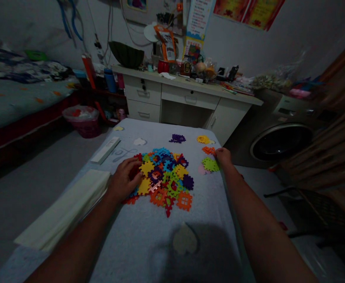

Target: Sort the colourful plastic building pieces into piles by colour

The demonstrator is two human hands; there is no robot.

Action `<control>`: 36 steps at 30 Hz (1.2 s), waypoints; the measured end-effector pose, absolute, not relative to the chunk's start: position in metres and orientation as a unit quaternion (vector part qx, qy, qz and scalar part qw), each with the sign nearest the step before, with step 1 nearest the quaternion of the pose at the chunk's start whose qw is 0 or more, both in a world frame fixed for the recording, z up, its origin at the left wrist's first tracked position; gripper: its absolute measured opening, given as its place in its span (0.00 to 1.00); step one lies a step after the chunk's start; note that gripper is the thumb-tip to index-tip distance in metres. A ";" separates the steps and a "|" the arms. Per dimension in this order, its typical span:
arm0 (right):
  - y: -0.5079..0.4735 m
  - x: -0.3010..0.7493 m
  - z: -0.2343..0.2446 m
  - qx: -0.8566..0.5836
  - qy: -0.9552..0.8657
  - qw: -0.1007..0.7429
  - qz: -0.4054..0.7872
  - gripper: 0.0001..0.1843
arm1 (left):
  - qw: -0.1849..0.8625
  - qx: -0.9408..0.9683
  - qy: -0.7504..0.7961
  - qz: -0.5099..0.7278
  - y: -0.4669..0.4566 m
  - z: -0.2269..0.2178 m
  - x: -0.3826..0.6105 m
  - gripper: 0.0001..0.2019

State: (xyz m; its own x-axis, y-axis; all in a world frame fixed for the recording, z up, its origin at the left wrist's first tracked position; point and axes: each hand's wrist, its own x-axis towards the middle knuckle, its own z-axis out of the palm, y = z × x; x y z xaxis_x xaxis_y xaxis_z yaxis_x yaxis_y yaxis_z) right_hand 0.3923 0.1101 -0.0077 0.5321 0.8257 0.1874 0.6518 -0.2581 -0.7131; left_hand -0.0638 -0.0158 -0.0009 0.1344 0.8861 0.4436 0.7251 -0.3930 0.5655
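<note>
A heap of colourful notched plastic building pieces point(168, 177) lies in the middle of the cloth-covered table point(148, 239). My left hand point(124, 177) rests against the heap's left side, beside a yellow piece point(146, 168), its fingers curved and the thumb apart. Over at the right edge, my right hand point(223, 156) has its fingertips closed on an orange building piece point(209, 150) lying on the table. A green piece point(210, 164) is just nearer than it, a yellow piece point(203, 139) just beyond. Further left, purple pieces point(177, 138) lie apart from the heap.
On the table's left are a long white box point(105, 150) and a folded cream cloth point(69, 208). Behind stands a white desk point(144, 92) crowded with items. A washing machine point(278, 129) is at right, a pink bin point(83, 121) and a bed point(22, 98) at left.
</note>
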 end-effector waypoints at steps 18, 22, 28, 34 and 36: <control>0.045 0.331 0.048 -0.669 -0.614 0.390 0.156 0.08 | 0.122 0.747 0.540 0.369 -0.018 0.002 -0.061 0.17; 0.007 0.292 0.057 -0.556 -0.749 0.271 0.238 0.05 | 0.125 0.749 0.537 0.367 -0.019 0.002 -0.061 0.17; -0.031 0.265 0.052 -0.511 -0.824 0.126 0.209 0.21 | 0.123 0.750 0.533 0.372 -0.019 0.003 -0.060 0.16; -0.030 0.268 0.040 -0.524 -0.815 0.140 0.202 0.21 | 0.114 0.753 0.527 0.376 -0.019 0.003 -0.060 0.16; -0.028 0.269 0.037 -0.524 -0.810 0.156 0.214 0.22 | 0.113 0.755 0.525 0.375 -0.019 0.002 -0.060 0.16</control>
State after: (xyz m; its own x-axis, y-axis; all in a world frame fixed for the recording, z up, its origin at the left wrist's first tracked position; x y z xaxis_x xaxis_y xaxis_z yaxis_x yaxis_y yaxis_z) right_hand 0.2690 -0.0284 0.0374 -0.4027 0.9149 0.0280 0.7818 0.3596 -0.5094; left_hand -0.0601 -0.0187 0.0016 0.1664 0.8783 0.4483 0.7084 -0.4227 0.5653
